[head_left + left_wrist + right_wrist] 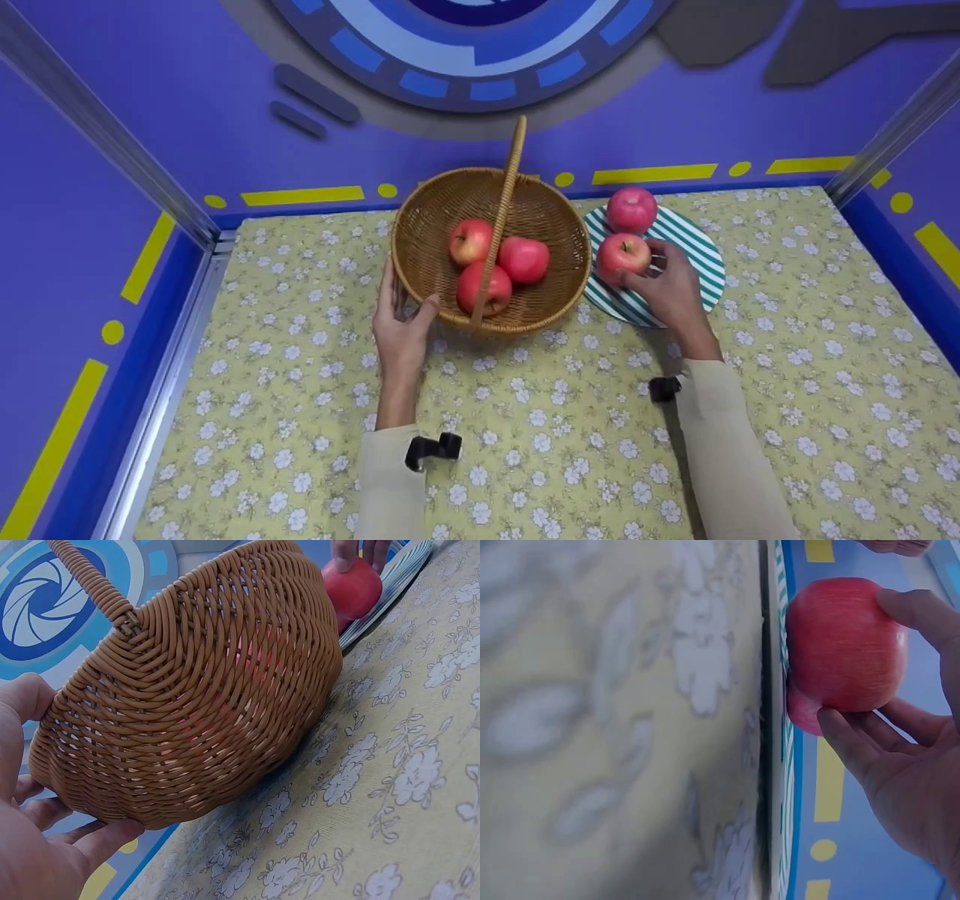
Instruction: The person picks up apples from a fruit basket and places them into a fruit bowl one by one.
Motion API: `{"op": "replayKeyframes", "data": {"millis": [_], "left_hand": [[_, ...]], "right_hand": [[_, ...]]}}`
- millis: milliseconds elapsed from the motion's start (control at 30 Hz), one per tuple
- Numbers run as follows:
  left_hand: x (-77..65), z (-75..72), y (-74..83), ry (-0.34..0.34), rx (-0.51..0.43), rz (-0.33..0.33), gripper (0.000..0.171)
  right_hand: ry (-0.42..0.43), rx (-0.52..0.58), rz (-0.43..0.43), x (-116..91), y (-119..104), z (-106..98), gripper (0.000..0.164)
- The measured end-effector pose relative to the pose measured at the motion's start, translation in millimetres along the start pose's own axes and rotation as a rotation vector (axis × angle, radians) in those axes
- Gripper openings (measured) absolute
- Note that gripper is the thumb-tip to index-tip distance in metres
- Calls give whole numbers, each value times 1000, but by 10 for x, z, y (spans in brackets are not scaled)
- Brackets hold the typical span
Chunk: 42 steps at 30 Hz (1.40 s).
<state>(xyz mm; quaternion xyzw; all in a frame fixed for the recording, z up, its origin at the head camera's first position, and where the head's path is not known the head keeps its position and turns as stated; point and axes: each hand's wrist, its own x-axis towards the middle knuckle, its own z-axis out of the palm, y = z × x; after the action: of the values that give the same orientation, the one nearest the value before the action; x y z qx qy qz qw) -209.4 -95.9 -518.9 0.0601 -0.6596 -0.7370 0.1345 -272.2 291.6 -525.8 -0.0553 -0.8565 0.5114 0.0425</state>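
My left hand (pixel 401 334) holds the left side of a brown wicker basket (pixel 559 300), thumb on its rim and fingers against the outer wall. Inside the basket lie three red apples, among them a yellowish-red apple (pixel 466 238) and a redder apple (pixel 524 259); the arched handle (pixel 504 202) crosses over them. To the right, my right hand (pixel 670 289) grips another apple (pixel 622 255) between thumb and fingers, over a green-and-white striped plate (pixel 705 259). Just behind it on the plate sits a further apple (pixel 632 210), partly hidden behind the gripped apple in the right wrist view.
A yellowish cloth with white flowers (pixel 540 427) covers the table. Blue panels stand behind and at both sides, with the back panel (pixel 315 161) close behind the basket and plate. A metal rail (pixel 161 405) runs along the left edge.
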Motion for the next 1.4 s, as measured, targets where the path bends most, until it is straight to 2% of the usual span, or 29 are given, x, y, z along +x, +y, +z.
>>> {"op": "replayKeyframes", "data": {"millis": [167,900,1067,1400], "left_hand": [[0,8,-2,-1,-14,3,90],[3,33,0,2,-26,-5,91],[-6,26,-6,4,-42,5,90],[3,13,-5,4,-43,-21,91]], "right_hand": [[7,-14,7,67,-70,58,76],[30,-9,-111,213,-114,237,64],[41,-33,-79,207,-122,252,61],[44,-86,-36,137,-179,208,62]]}}
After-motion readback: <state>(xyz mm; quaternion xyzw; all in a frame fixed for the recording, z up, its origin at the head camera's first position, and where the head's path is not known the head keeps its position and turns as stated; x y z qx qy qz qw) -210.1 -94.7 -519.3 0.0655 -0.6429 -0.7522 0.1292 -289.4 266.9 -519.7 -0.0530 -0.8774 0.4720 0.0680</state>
